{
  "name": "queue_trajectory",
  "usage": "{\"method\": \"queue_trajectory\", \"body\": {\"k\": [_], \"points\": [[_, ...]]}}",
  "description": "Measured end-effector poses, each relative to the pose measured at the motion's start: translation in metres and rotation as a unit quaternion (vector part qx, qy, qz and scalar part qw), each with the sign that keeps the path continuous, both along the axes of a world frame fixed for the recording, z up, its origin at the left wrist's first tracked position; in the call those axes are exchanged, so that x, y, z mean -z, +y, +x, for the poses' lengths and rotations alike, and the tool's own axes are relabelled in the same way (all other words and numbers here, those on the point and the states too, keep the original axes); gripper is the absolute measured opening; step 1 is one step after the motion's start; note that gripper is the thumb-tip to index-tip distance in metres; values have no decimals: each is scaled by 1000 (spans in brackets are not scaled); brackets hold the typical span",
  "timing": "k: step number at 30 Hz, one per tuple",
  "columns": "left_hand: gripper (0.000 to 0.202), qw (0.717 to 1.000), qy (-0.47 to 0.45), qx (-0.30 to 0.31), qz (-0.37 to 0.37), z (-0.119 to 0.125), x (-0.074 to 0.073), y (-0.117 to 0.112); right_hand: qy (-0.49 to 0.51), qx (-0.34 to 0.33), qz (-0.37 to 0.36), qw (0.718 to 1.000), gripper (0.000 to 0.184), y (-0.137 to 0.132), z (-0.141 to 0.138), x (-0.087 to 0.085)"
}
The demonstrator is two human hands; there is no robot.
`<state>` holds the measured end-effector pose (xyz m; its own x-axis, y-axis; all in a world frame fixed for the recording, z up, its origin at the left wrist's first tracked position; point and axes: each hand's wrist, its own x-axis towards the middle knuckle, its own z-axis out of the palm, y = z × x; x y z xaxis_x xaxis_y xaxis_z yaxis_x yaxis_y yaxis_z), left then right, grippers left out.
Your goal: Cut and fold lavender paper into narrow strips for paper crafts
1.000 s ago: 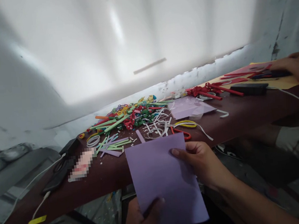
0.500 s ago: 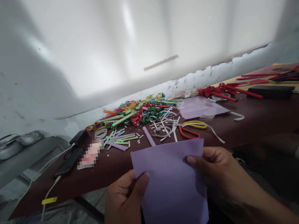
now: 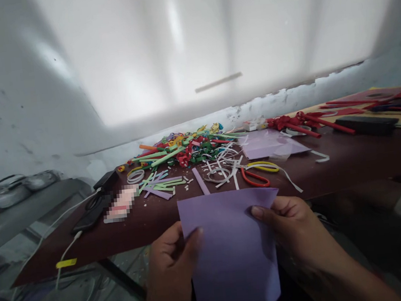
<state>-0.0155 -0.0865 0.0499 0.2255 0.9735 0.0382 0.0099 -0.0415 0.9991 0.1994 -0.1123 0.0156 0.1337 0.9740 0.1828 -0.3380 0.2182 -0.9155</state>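
Observation:
A sheet of purple paper (image 3: 234,256) is held up before me, off the table's front edge. My left hand (image 3: 174,262) pinches its left side, thumb on the near face. On the right side, near the upper corner, my right hand (image 3: 289,225) grips it the same way. Both hands' other fingers are partly hidden behind the sheet. Just beyond its top edge lie a rolled purple paper tube (image 3: 201,181) and scissors (image 3: 256,176) with one red and one yellow handle loop.
Colourful paper curls and tubes (image 3: 182,150) are heaped by the wall. Cut paper strips (image 3: 161,187) lie left, more purple sheets (image 3: 274,143) right. Red tubes (image 3: 303,129) and a black box (image 3: 366,125) are farther right. A black power strip (image 3: 89,215) with white cables is on the left.
The view has shifted slightly. My left hand has moved a little up and right along the sheet's edge. Both hands still hold the purple paper.

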Motion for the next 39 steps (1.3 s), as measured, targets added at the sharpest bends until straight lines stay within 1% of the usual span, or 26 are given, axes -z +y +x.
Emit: {"method": "queue_trajectory", "body": {"k": [1,3,5,8,10,14,17,20,24,26,29,31,34,37,39], "points": [[42,1000,14,2,-7,3,1,1,5,0,-4,1000,41,2,-1,-1],[31,998,62,-4,-7,9,3,3,10,6,-16,1000,43,7,-1,-4],[25,994,107,-21,8,12,4,6,8,35,-25,999,46,13,-1,-9],[24,989,135,-41,32,12,7,10,7,102,-12,995,48,22,-1,-15],[27,987,149,-51,41,11,9,11,7,130,1,992,46,27,-2,-16],[35,985,161,-57,31,10,14,11,25,153,20,988,43,35,-7,-12],[33,987,148,-61,30,13,17,9,51,164,35,985,47,41,-10,-8],[32,990,123,-63,18,17,20,7,66,161,35,984,50,46,-8,-4],[34,990,119,-78,3,17,21,9,67,143,32,987,53,45,-4,-5],[39,992,92,-79,-21,14,19,11,49,101,17,994,50,41,-4,-7],[46,995,15,-63,-72,12,20,16,17,16,-19,1000,48,35,-5,-8],[52,994,-15,-56,-93,13,27,17,17,2,-30,999,50,33,-5,-7],[62,994,-24,-45,-94,18,46,16,35,30,-29,999,53,37,-1,-2],[52,997,9,-35,-73,23,64,15,42,46,-30,998,55,45,4,2],[51,997,40,-30,-59,24,72,17,39,49,-31,998,55,49,7,4]]}}
